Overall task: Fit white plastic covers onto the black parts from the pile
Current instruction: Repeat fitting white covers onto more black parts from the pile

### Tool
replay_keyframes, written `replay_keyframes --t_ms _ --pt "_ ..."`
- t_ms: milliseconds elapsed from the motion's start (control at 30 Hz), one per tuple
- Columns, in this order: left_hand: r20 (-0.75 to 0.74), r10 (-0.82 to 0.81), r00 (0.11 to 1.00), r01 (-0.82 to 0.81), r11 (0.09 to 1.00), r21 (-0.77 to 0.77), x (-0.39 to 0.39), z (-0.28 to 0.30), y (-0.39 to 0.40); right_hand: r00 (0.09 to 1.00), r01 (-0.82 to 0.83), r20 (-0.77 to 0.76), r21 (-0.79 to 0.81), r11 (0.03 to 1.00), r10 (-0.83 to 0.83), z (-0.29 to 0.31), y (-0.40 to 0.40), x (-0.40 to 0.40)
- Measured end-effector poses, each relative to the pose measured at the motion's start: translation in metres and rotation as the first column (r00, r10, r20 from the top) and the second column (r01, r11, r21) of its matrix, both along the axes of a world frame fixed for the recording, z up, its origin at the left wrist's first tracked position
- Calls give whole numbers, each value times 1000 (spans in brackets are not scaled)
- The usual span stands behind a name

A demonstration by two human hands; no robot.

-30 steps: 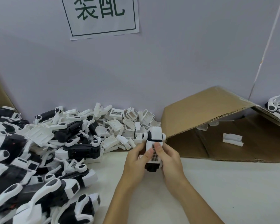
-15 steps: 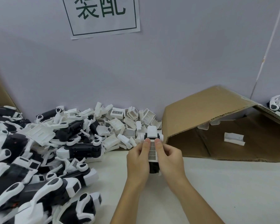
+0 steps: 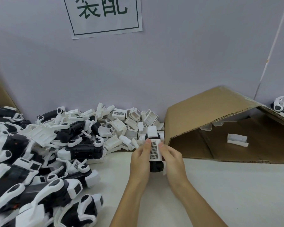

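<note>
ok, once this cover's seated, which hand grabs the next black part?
Left, probably. The pile of black parts lies on the left hand's side; the right hand is toward the cardboard box. Both currently hold the black part with the white cover.

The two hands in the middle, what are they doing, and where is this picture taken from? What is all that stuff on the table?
There is no machine here. A person wears a camera on the head, so you look down along their arms. The left hand and right hand together grip one black part, with both thumbs on a white cover that has a grid of small holes. To the left on the white table lies a pile of black-and-white parts, and behind it a heap of loose white covers. To the right a cardboard box lies open, with one white piece inside. A paper sign hangs on the wall.
</note>
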State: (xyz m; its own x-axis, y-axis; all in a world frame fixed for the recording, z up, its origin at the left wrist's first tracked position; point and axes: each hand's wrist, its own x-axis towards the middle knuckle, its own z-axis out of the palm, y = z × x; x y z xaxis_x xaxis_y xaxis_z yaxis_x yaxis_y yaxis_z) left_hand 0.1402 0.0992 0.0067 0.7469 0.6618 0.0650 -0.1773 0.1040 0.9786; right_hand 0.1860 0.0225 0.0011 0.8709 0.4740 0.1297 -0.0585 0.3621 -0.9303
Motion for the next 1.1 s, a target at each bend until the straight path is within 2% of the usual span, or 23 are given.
replay_keyframes --t_ms 333,400,500,567,700,867,1033,1100 --pt "-18 -17 1000 20 988 152 -1 -6 6 982 53 184 -91 994 -35 -6 0 6" --pt "-16 -18 1000 20 992 127 -1 -5 7 982 58 185 -76 995 -43 -7 1 5" --pt "10 -125 992 125 992 -23 -4 -2 11 987 67 150 -49 997 -59 -7 2 4" --pt "-4 -172 985 172 985 22 -6 -2 13 989 71 131 -61 996 -62 -7 0 7" --pt "-5 -91 996 91 988 123 -5 -4 13 994 -32 106 -35 999 36 -6 -4 9" --pt "-48 -4 999 11 988 154 -4 -4 11 978 -6 207 -76 997 21 -8 -3 8" --pt "-72 2 997 10 987 158 -4 -6 13 972 63 230 -78 995 -44 -11 -2 6" --pt "-41 -39 998 42 996 72 -4 -4 14 982 54 185 -63 997 -42 -11 -1 6"
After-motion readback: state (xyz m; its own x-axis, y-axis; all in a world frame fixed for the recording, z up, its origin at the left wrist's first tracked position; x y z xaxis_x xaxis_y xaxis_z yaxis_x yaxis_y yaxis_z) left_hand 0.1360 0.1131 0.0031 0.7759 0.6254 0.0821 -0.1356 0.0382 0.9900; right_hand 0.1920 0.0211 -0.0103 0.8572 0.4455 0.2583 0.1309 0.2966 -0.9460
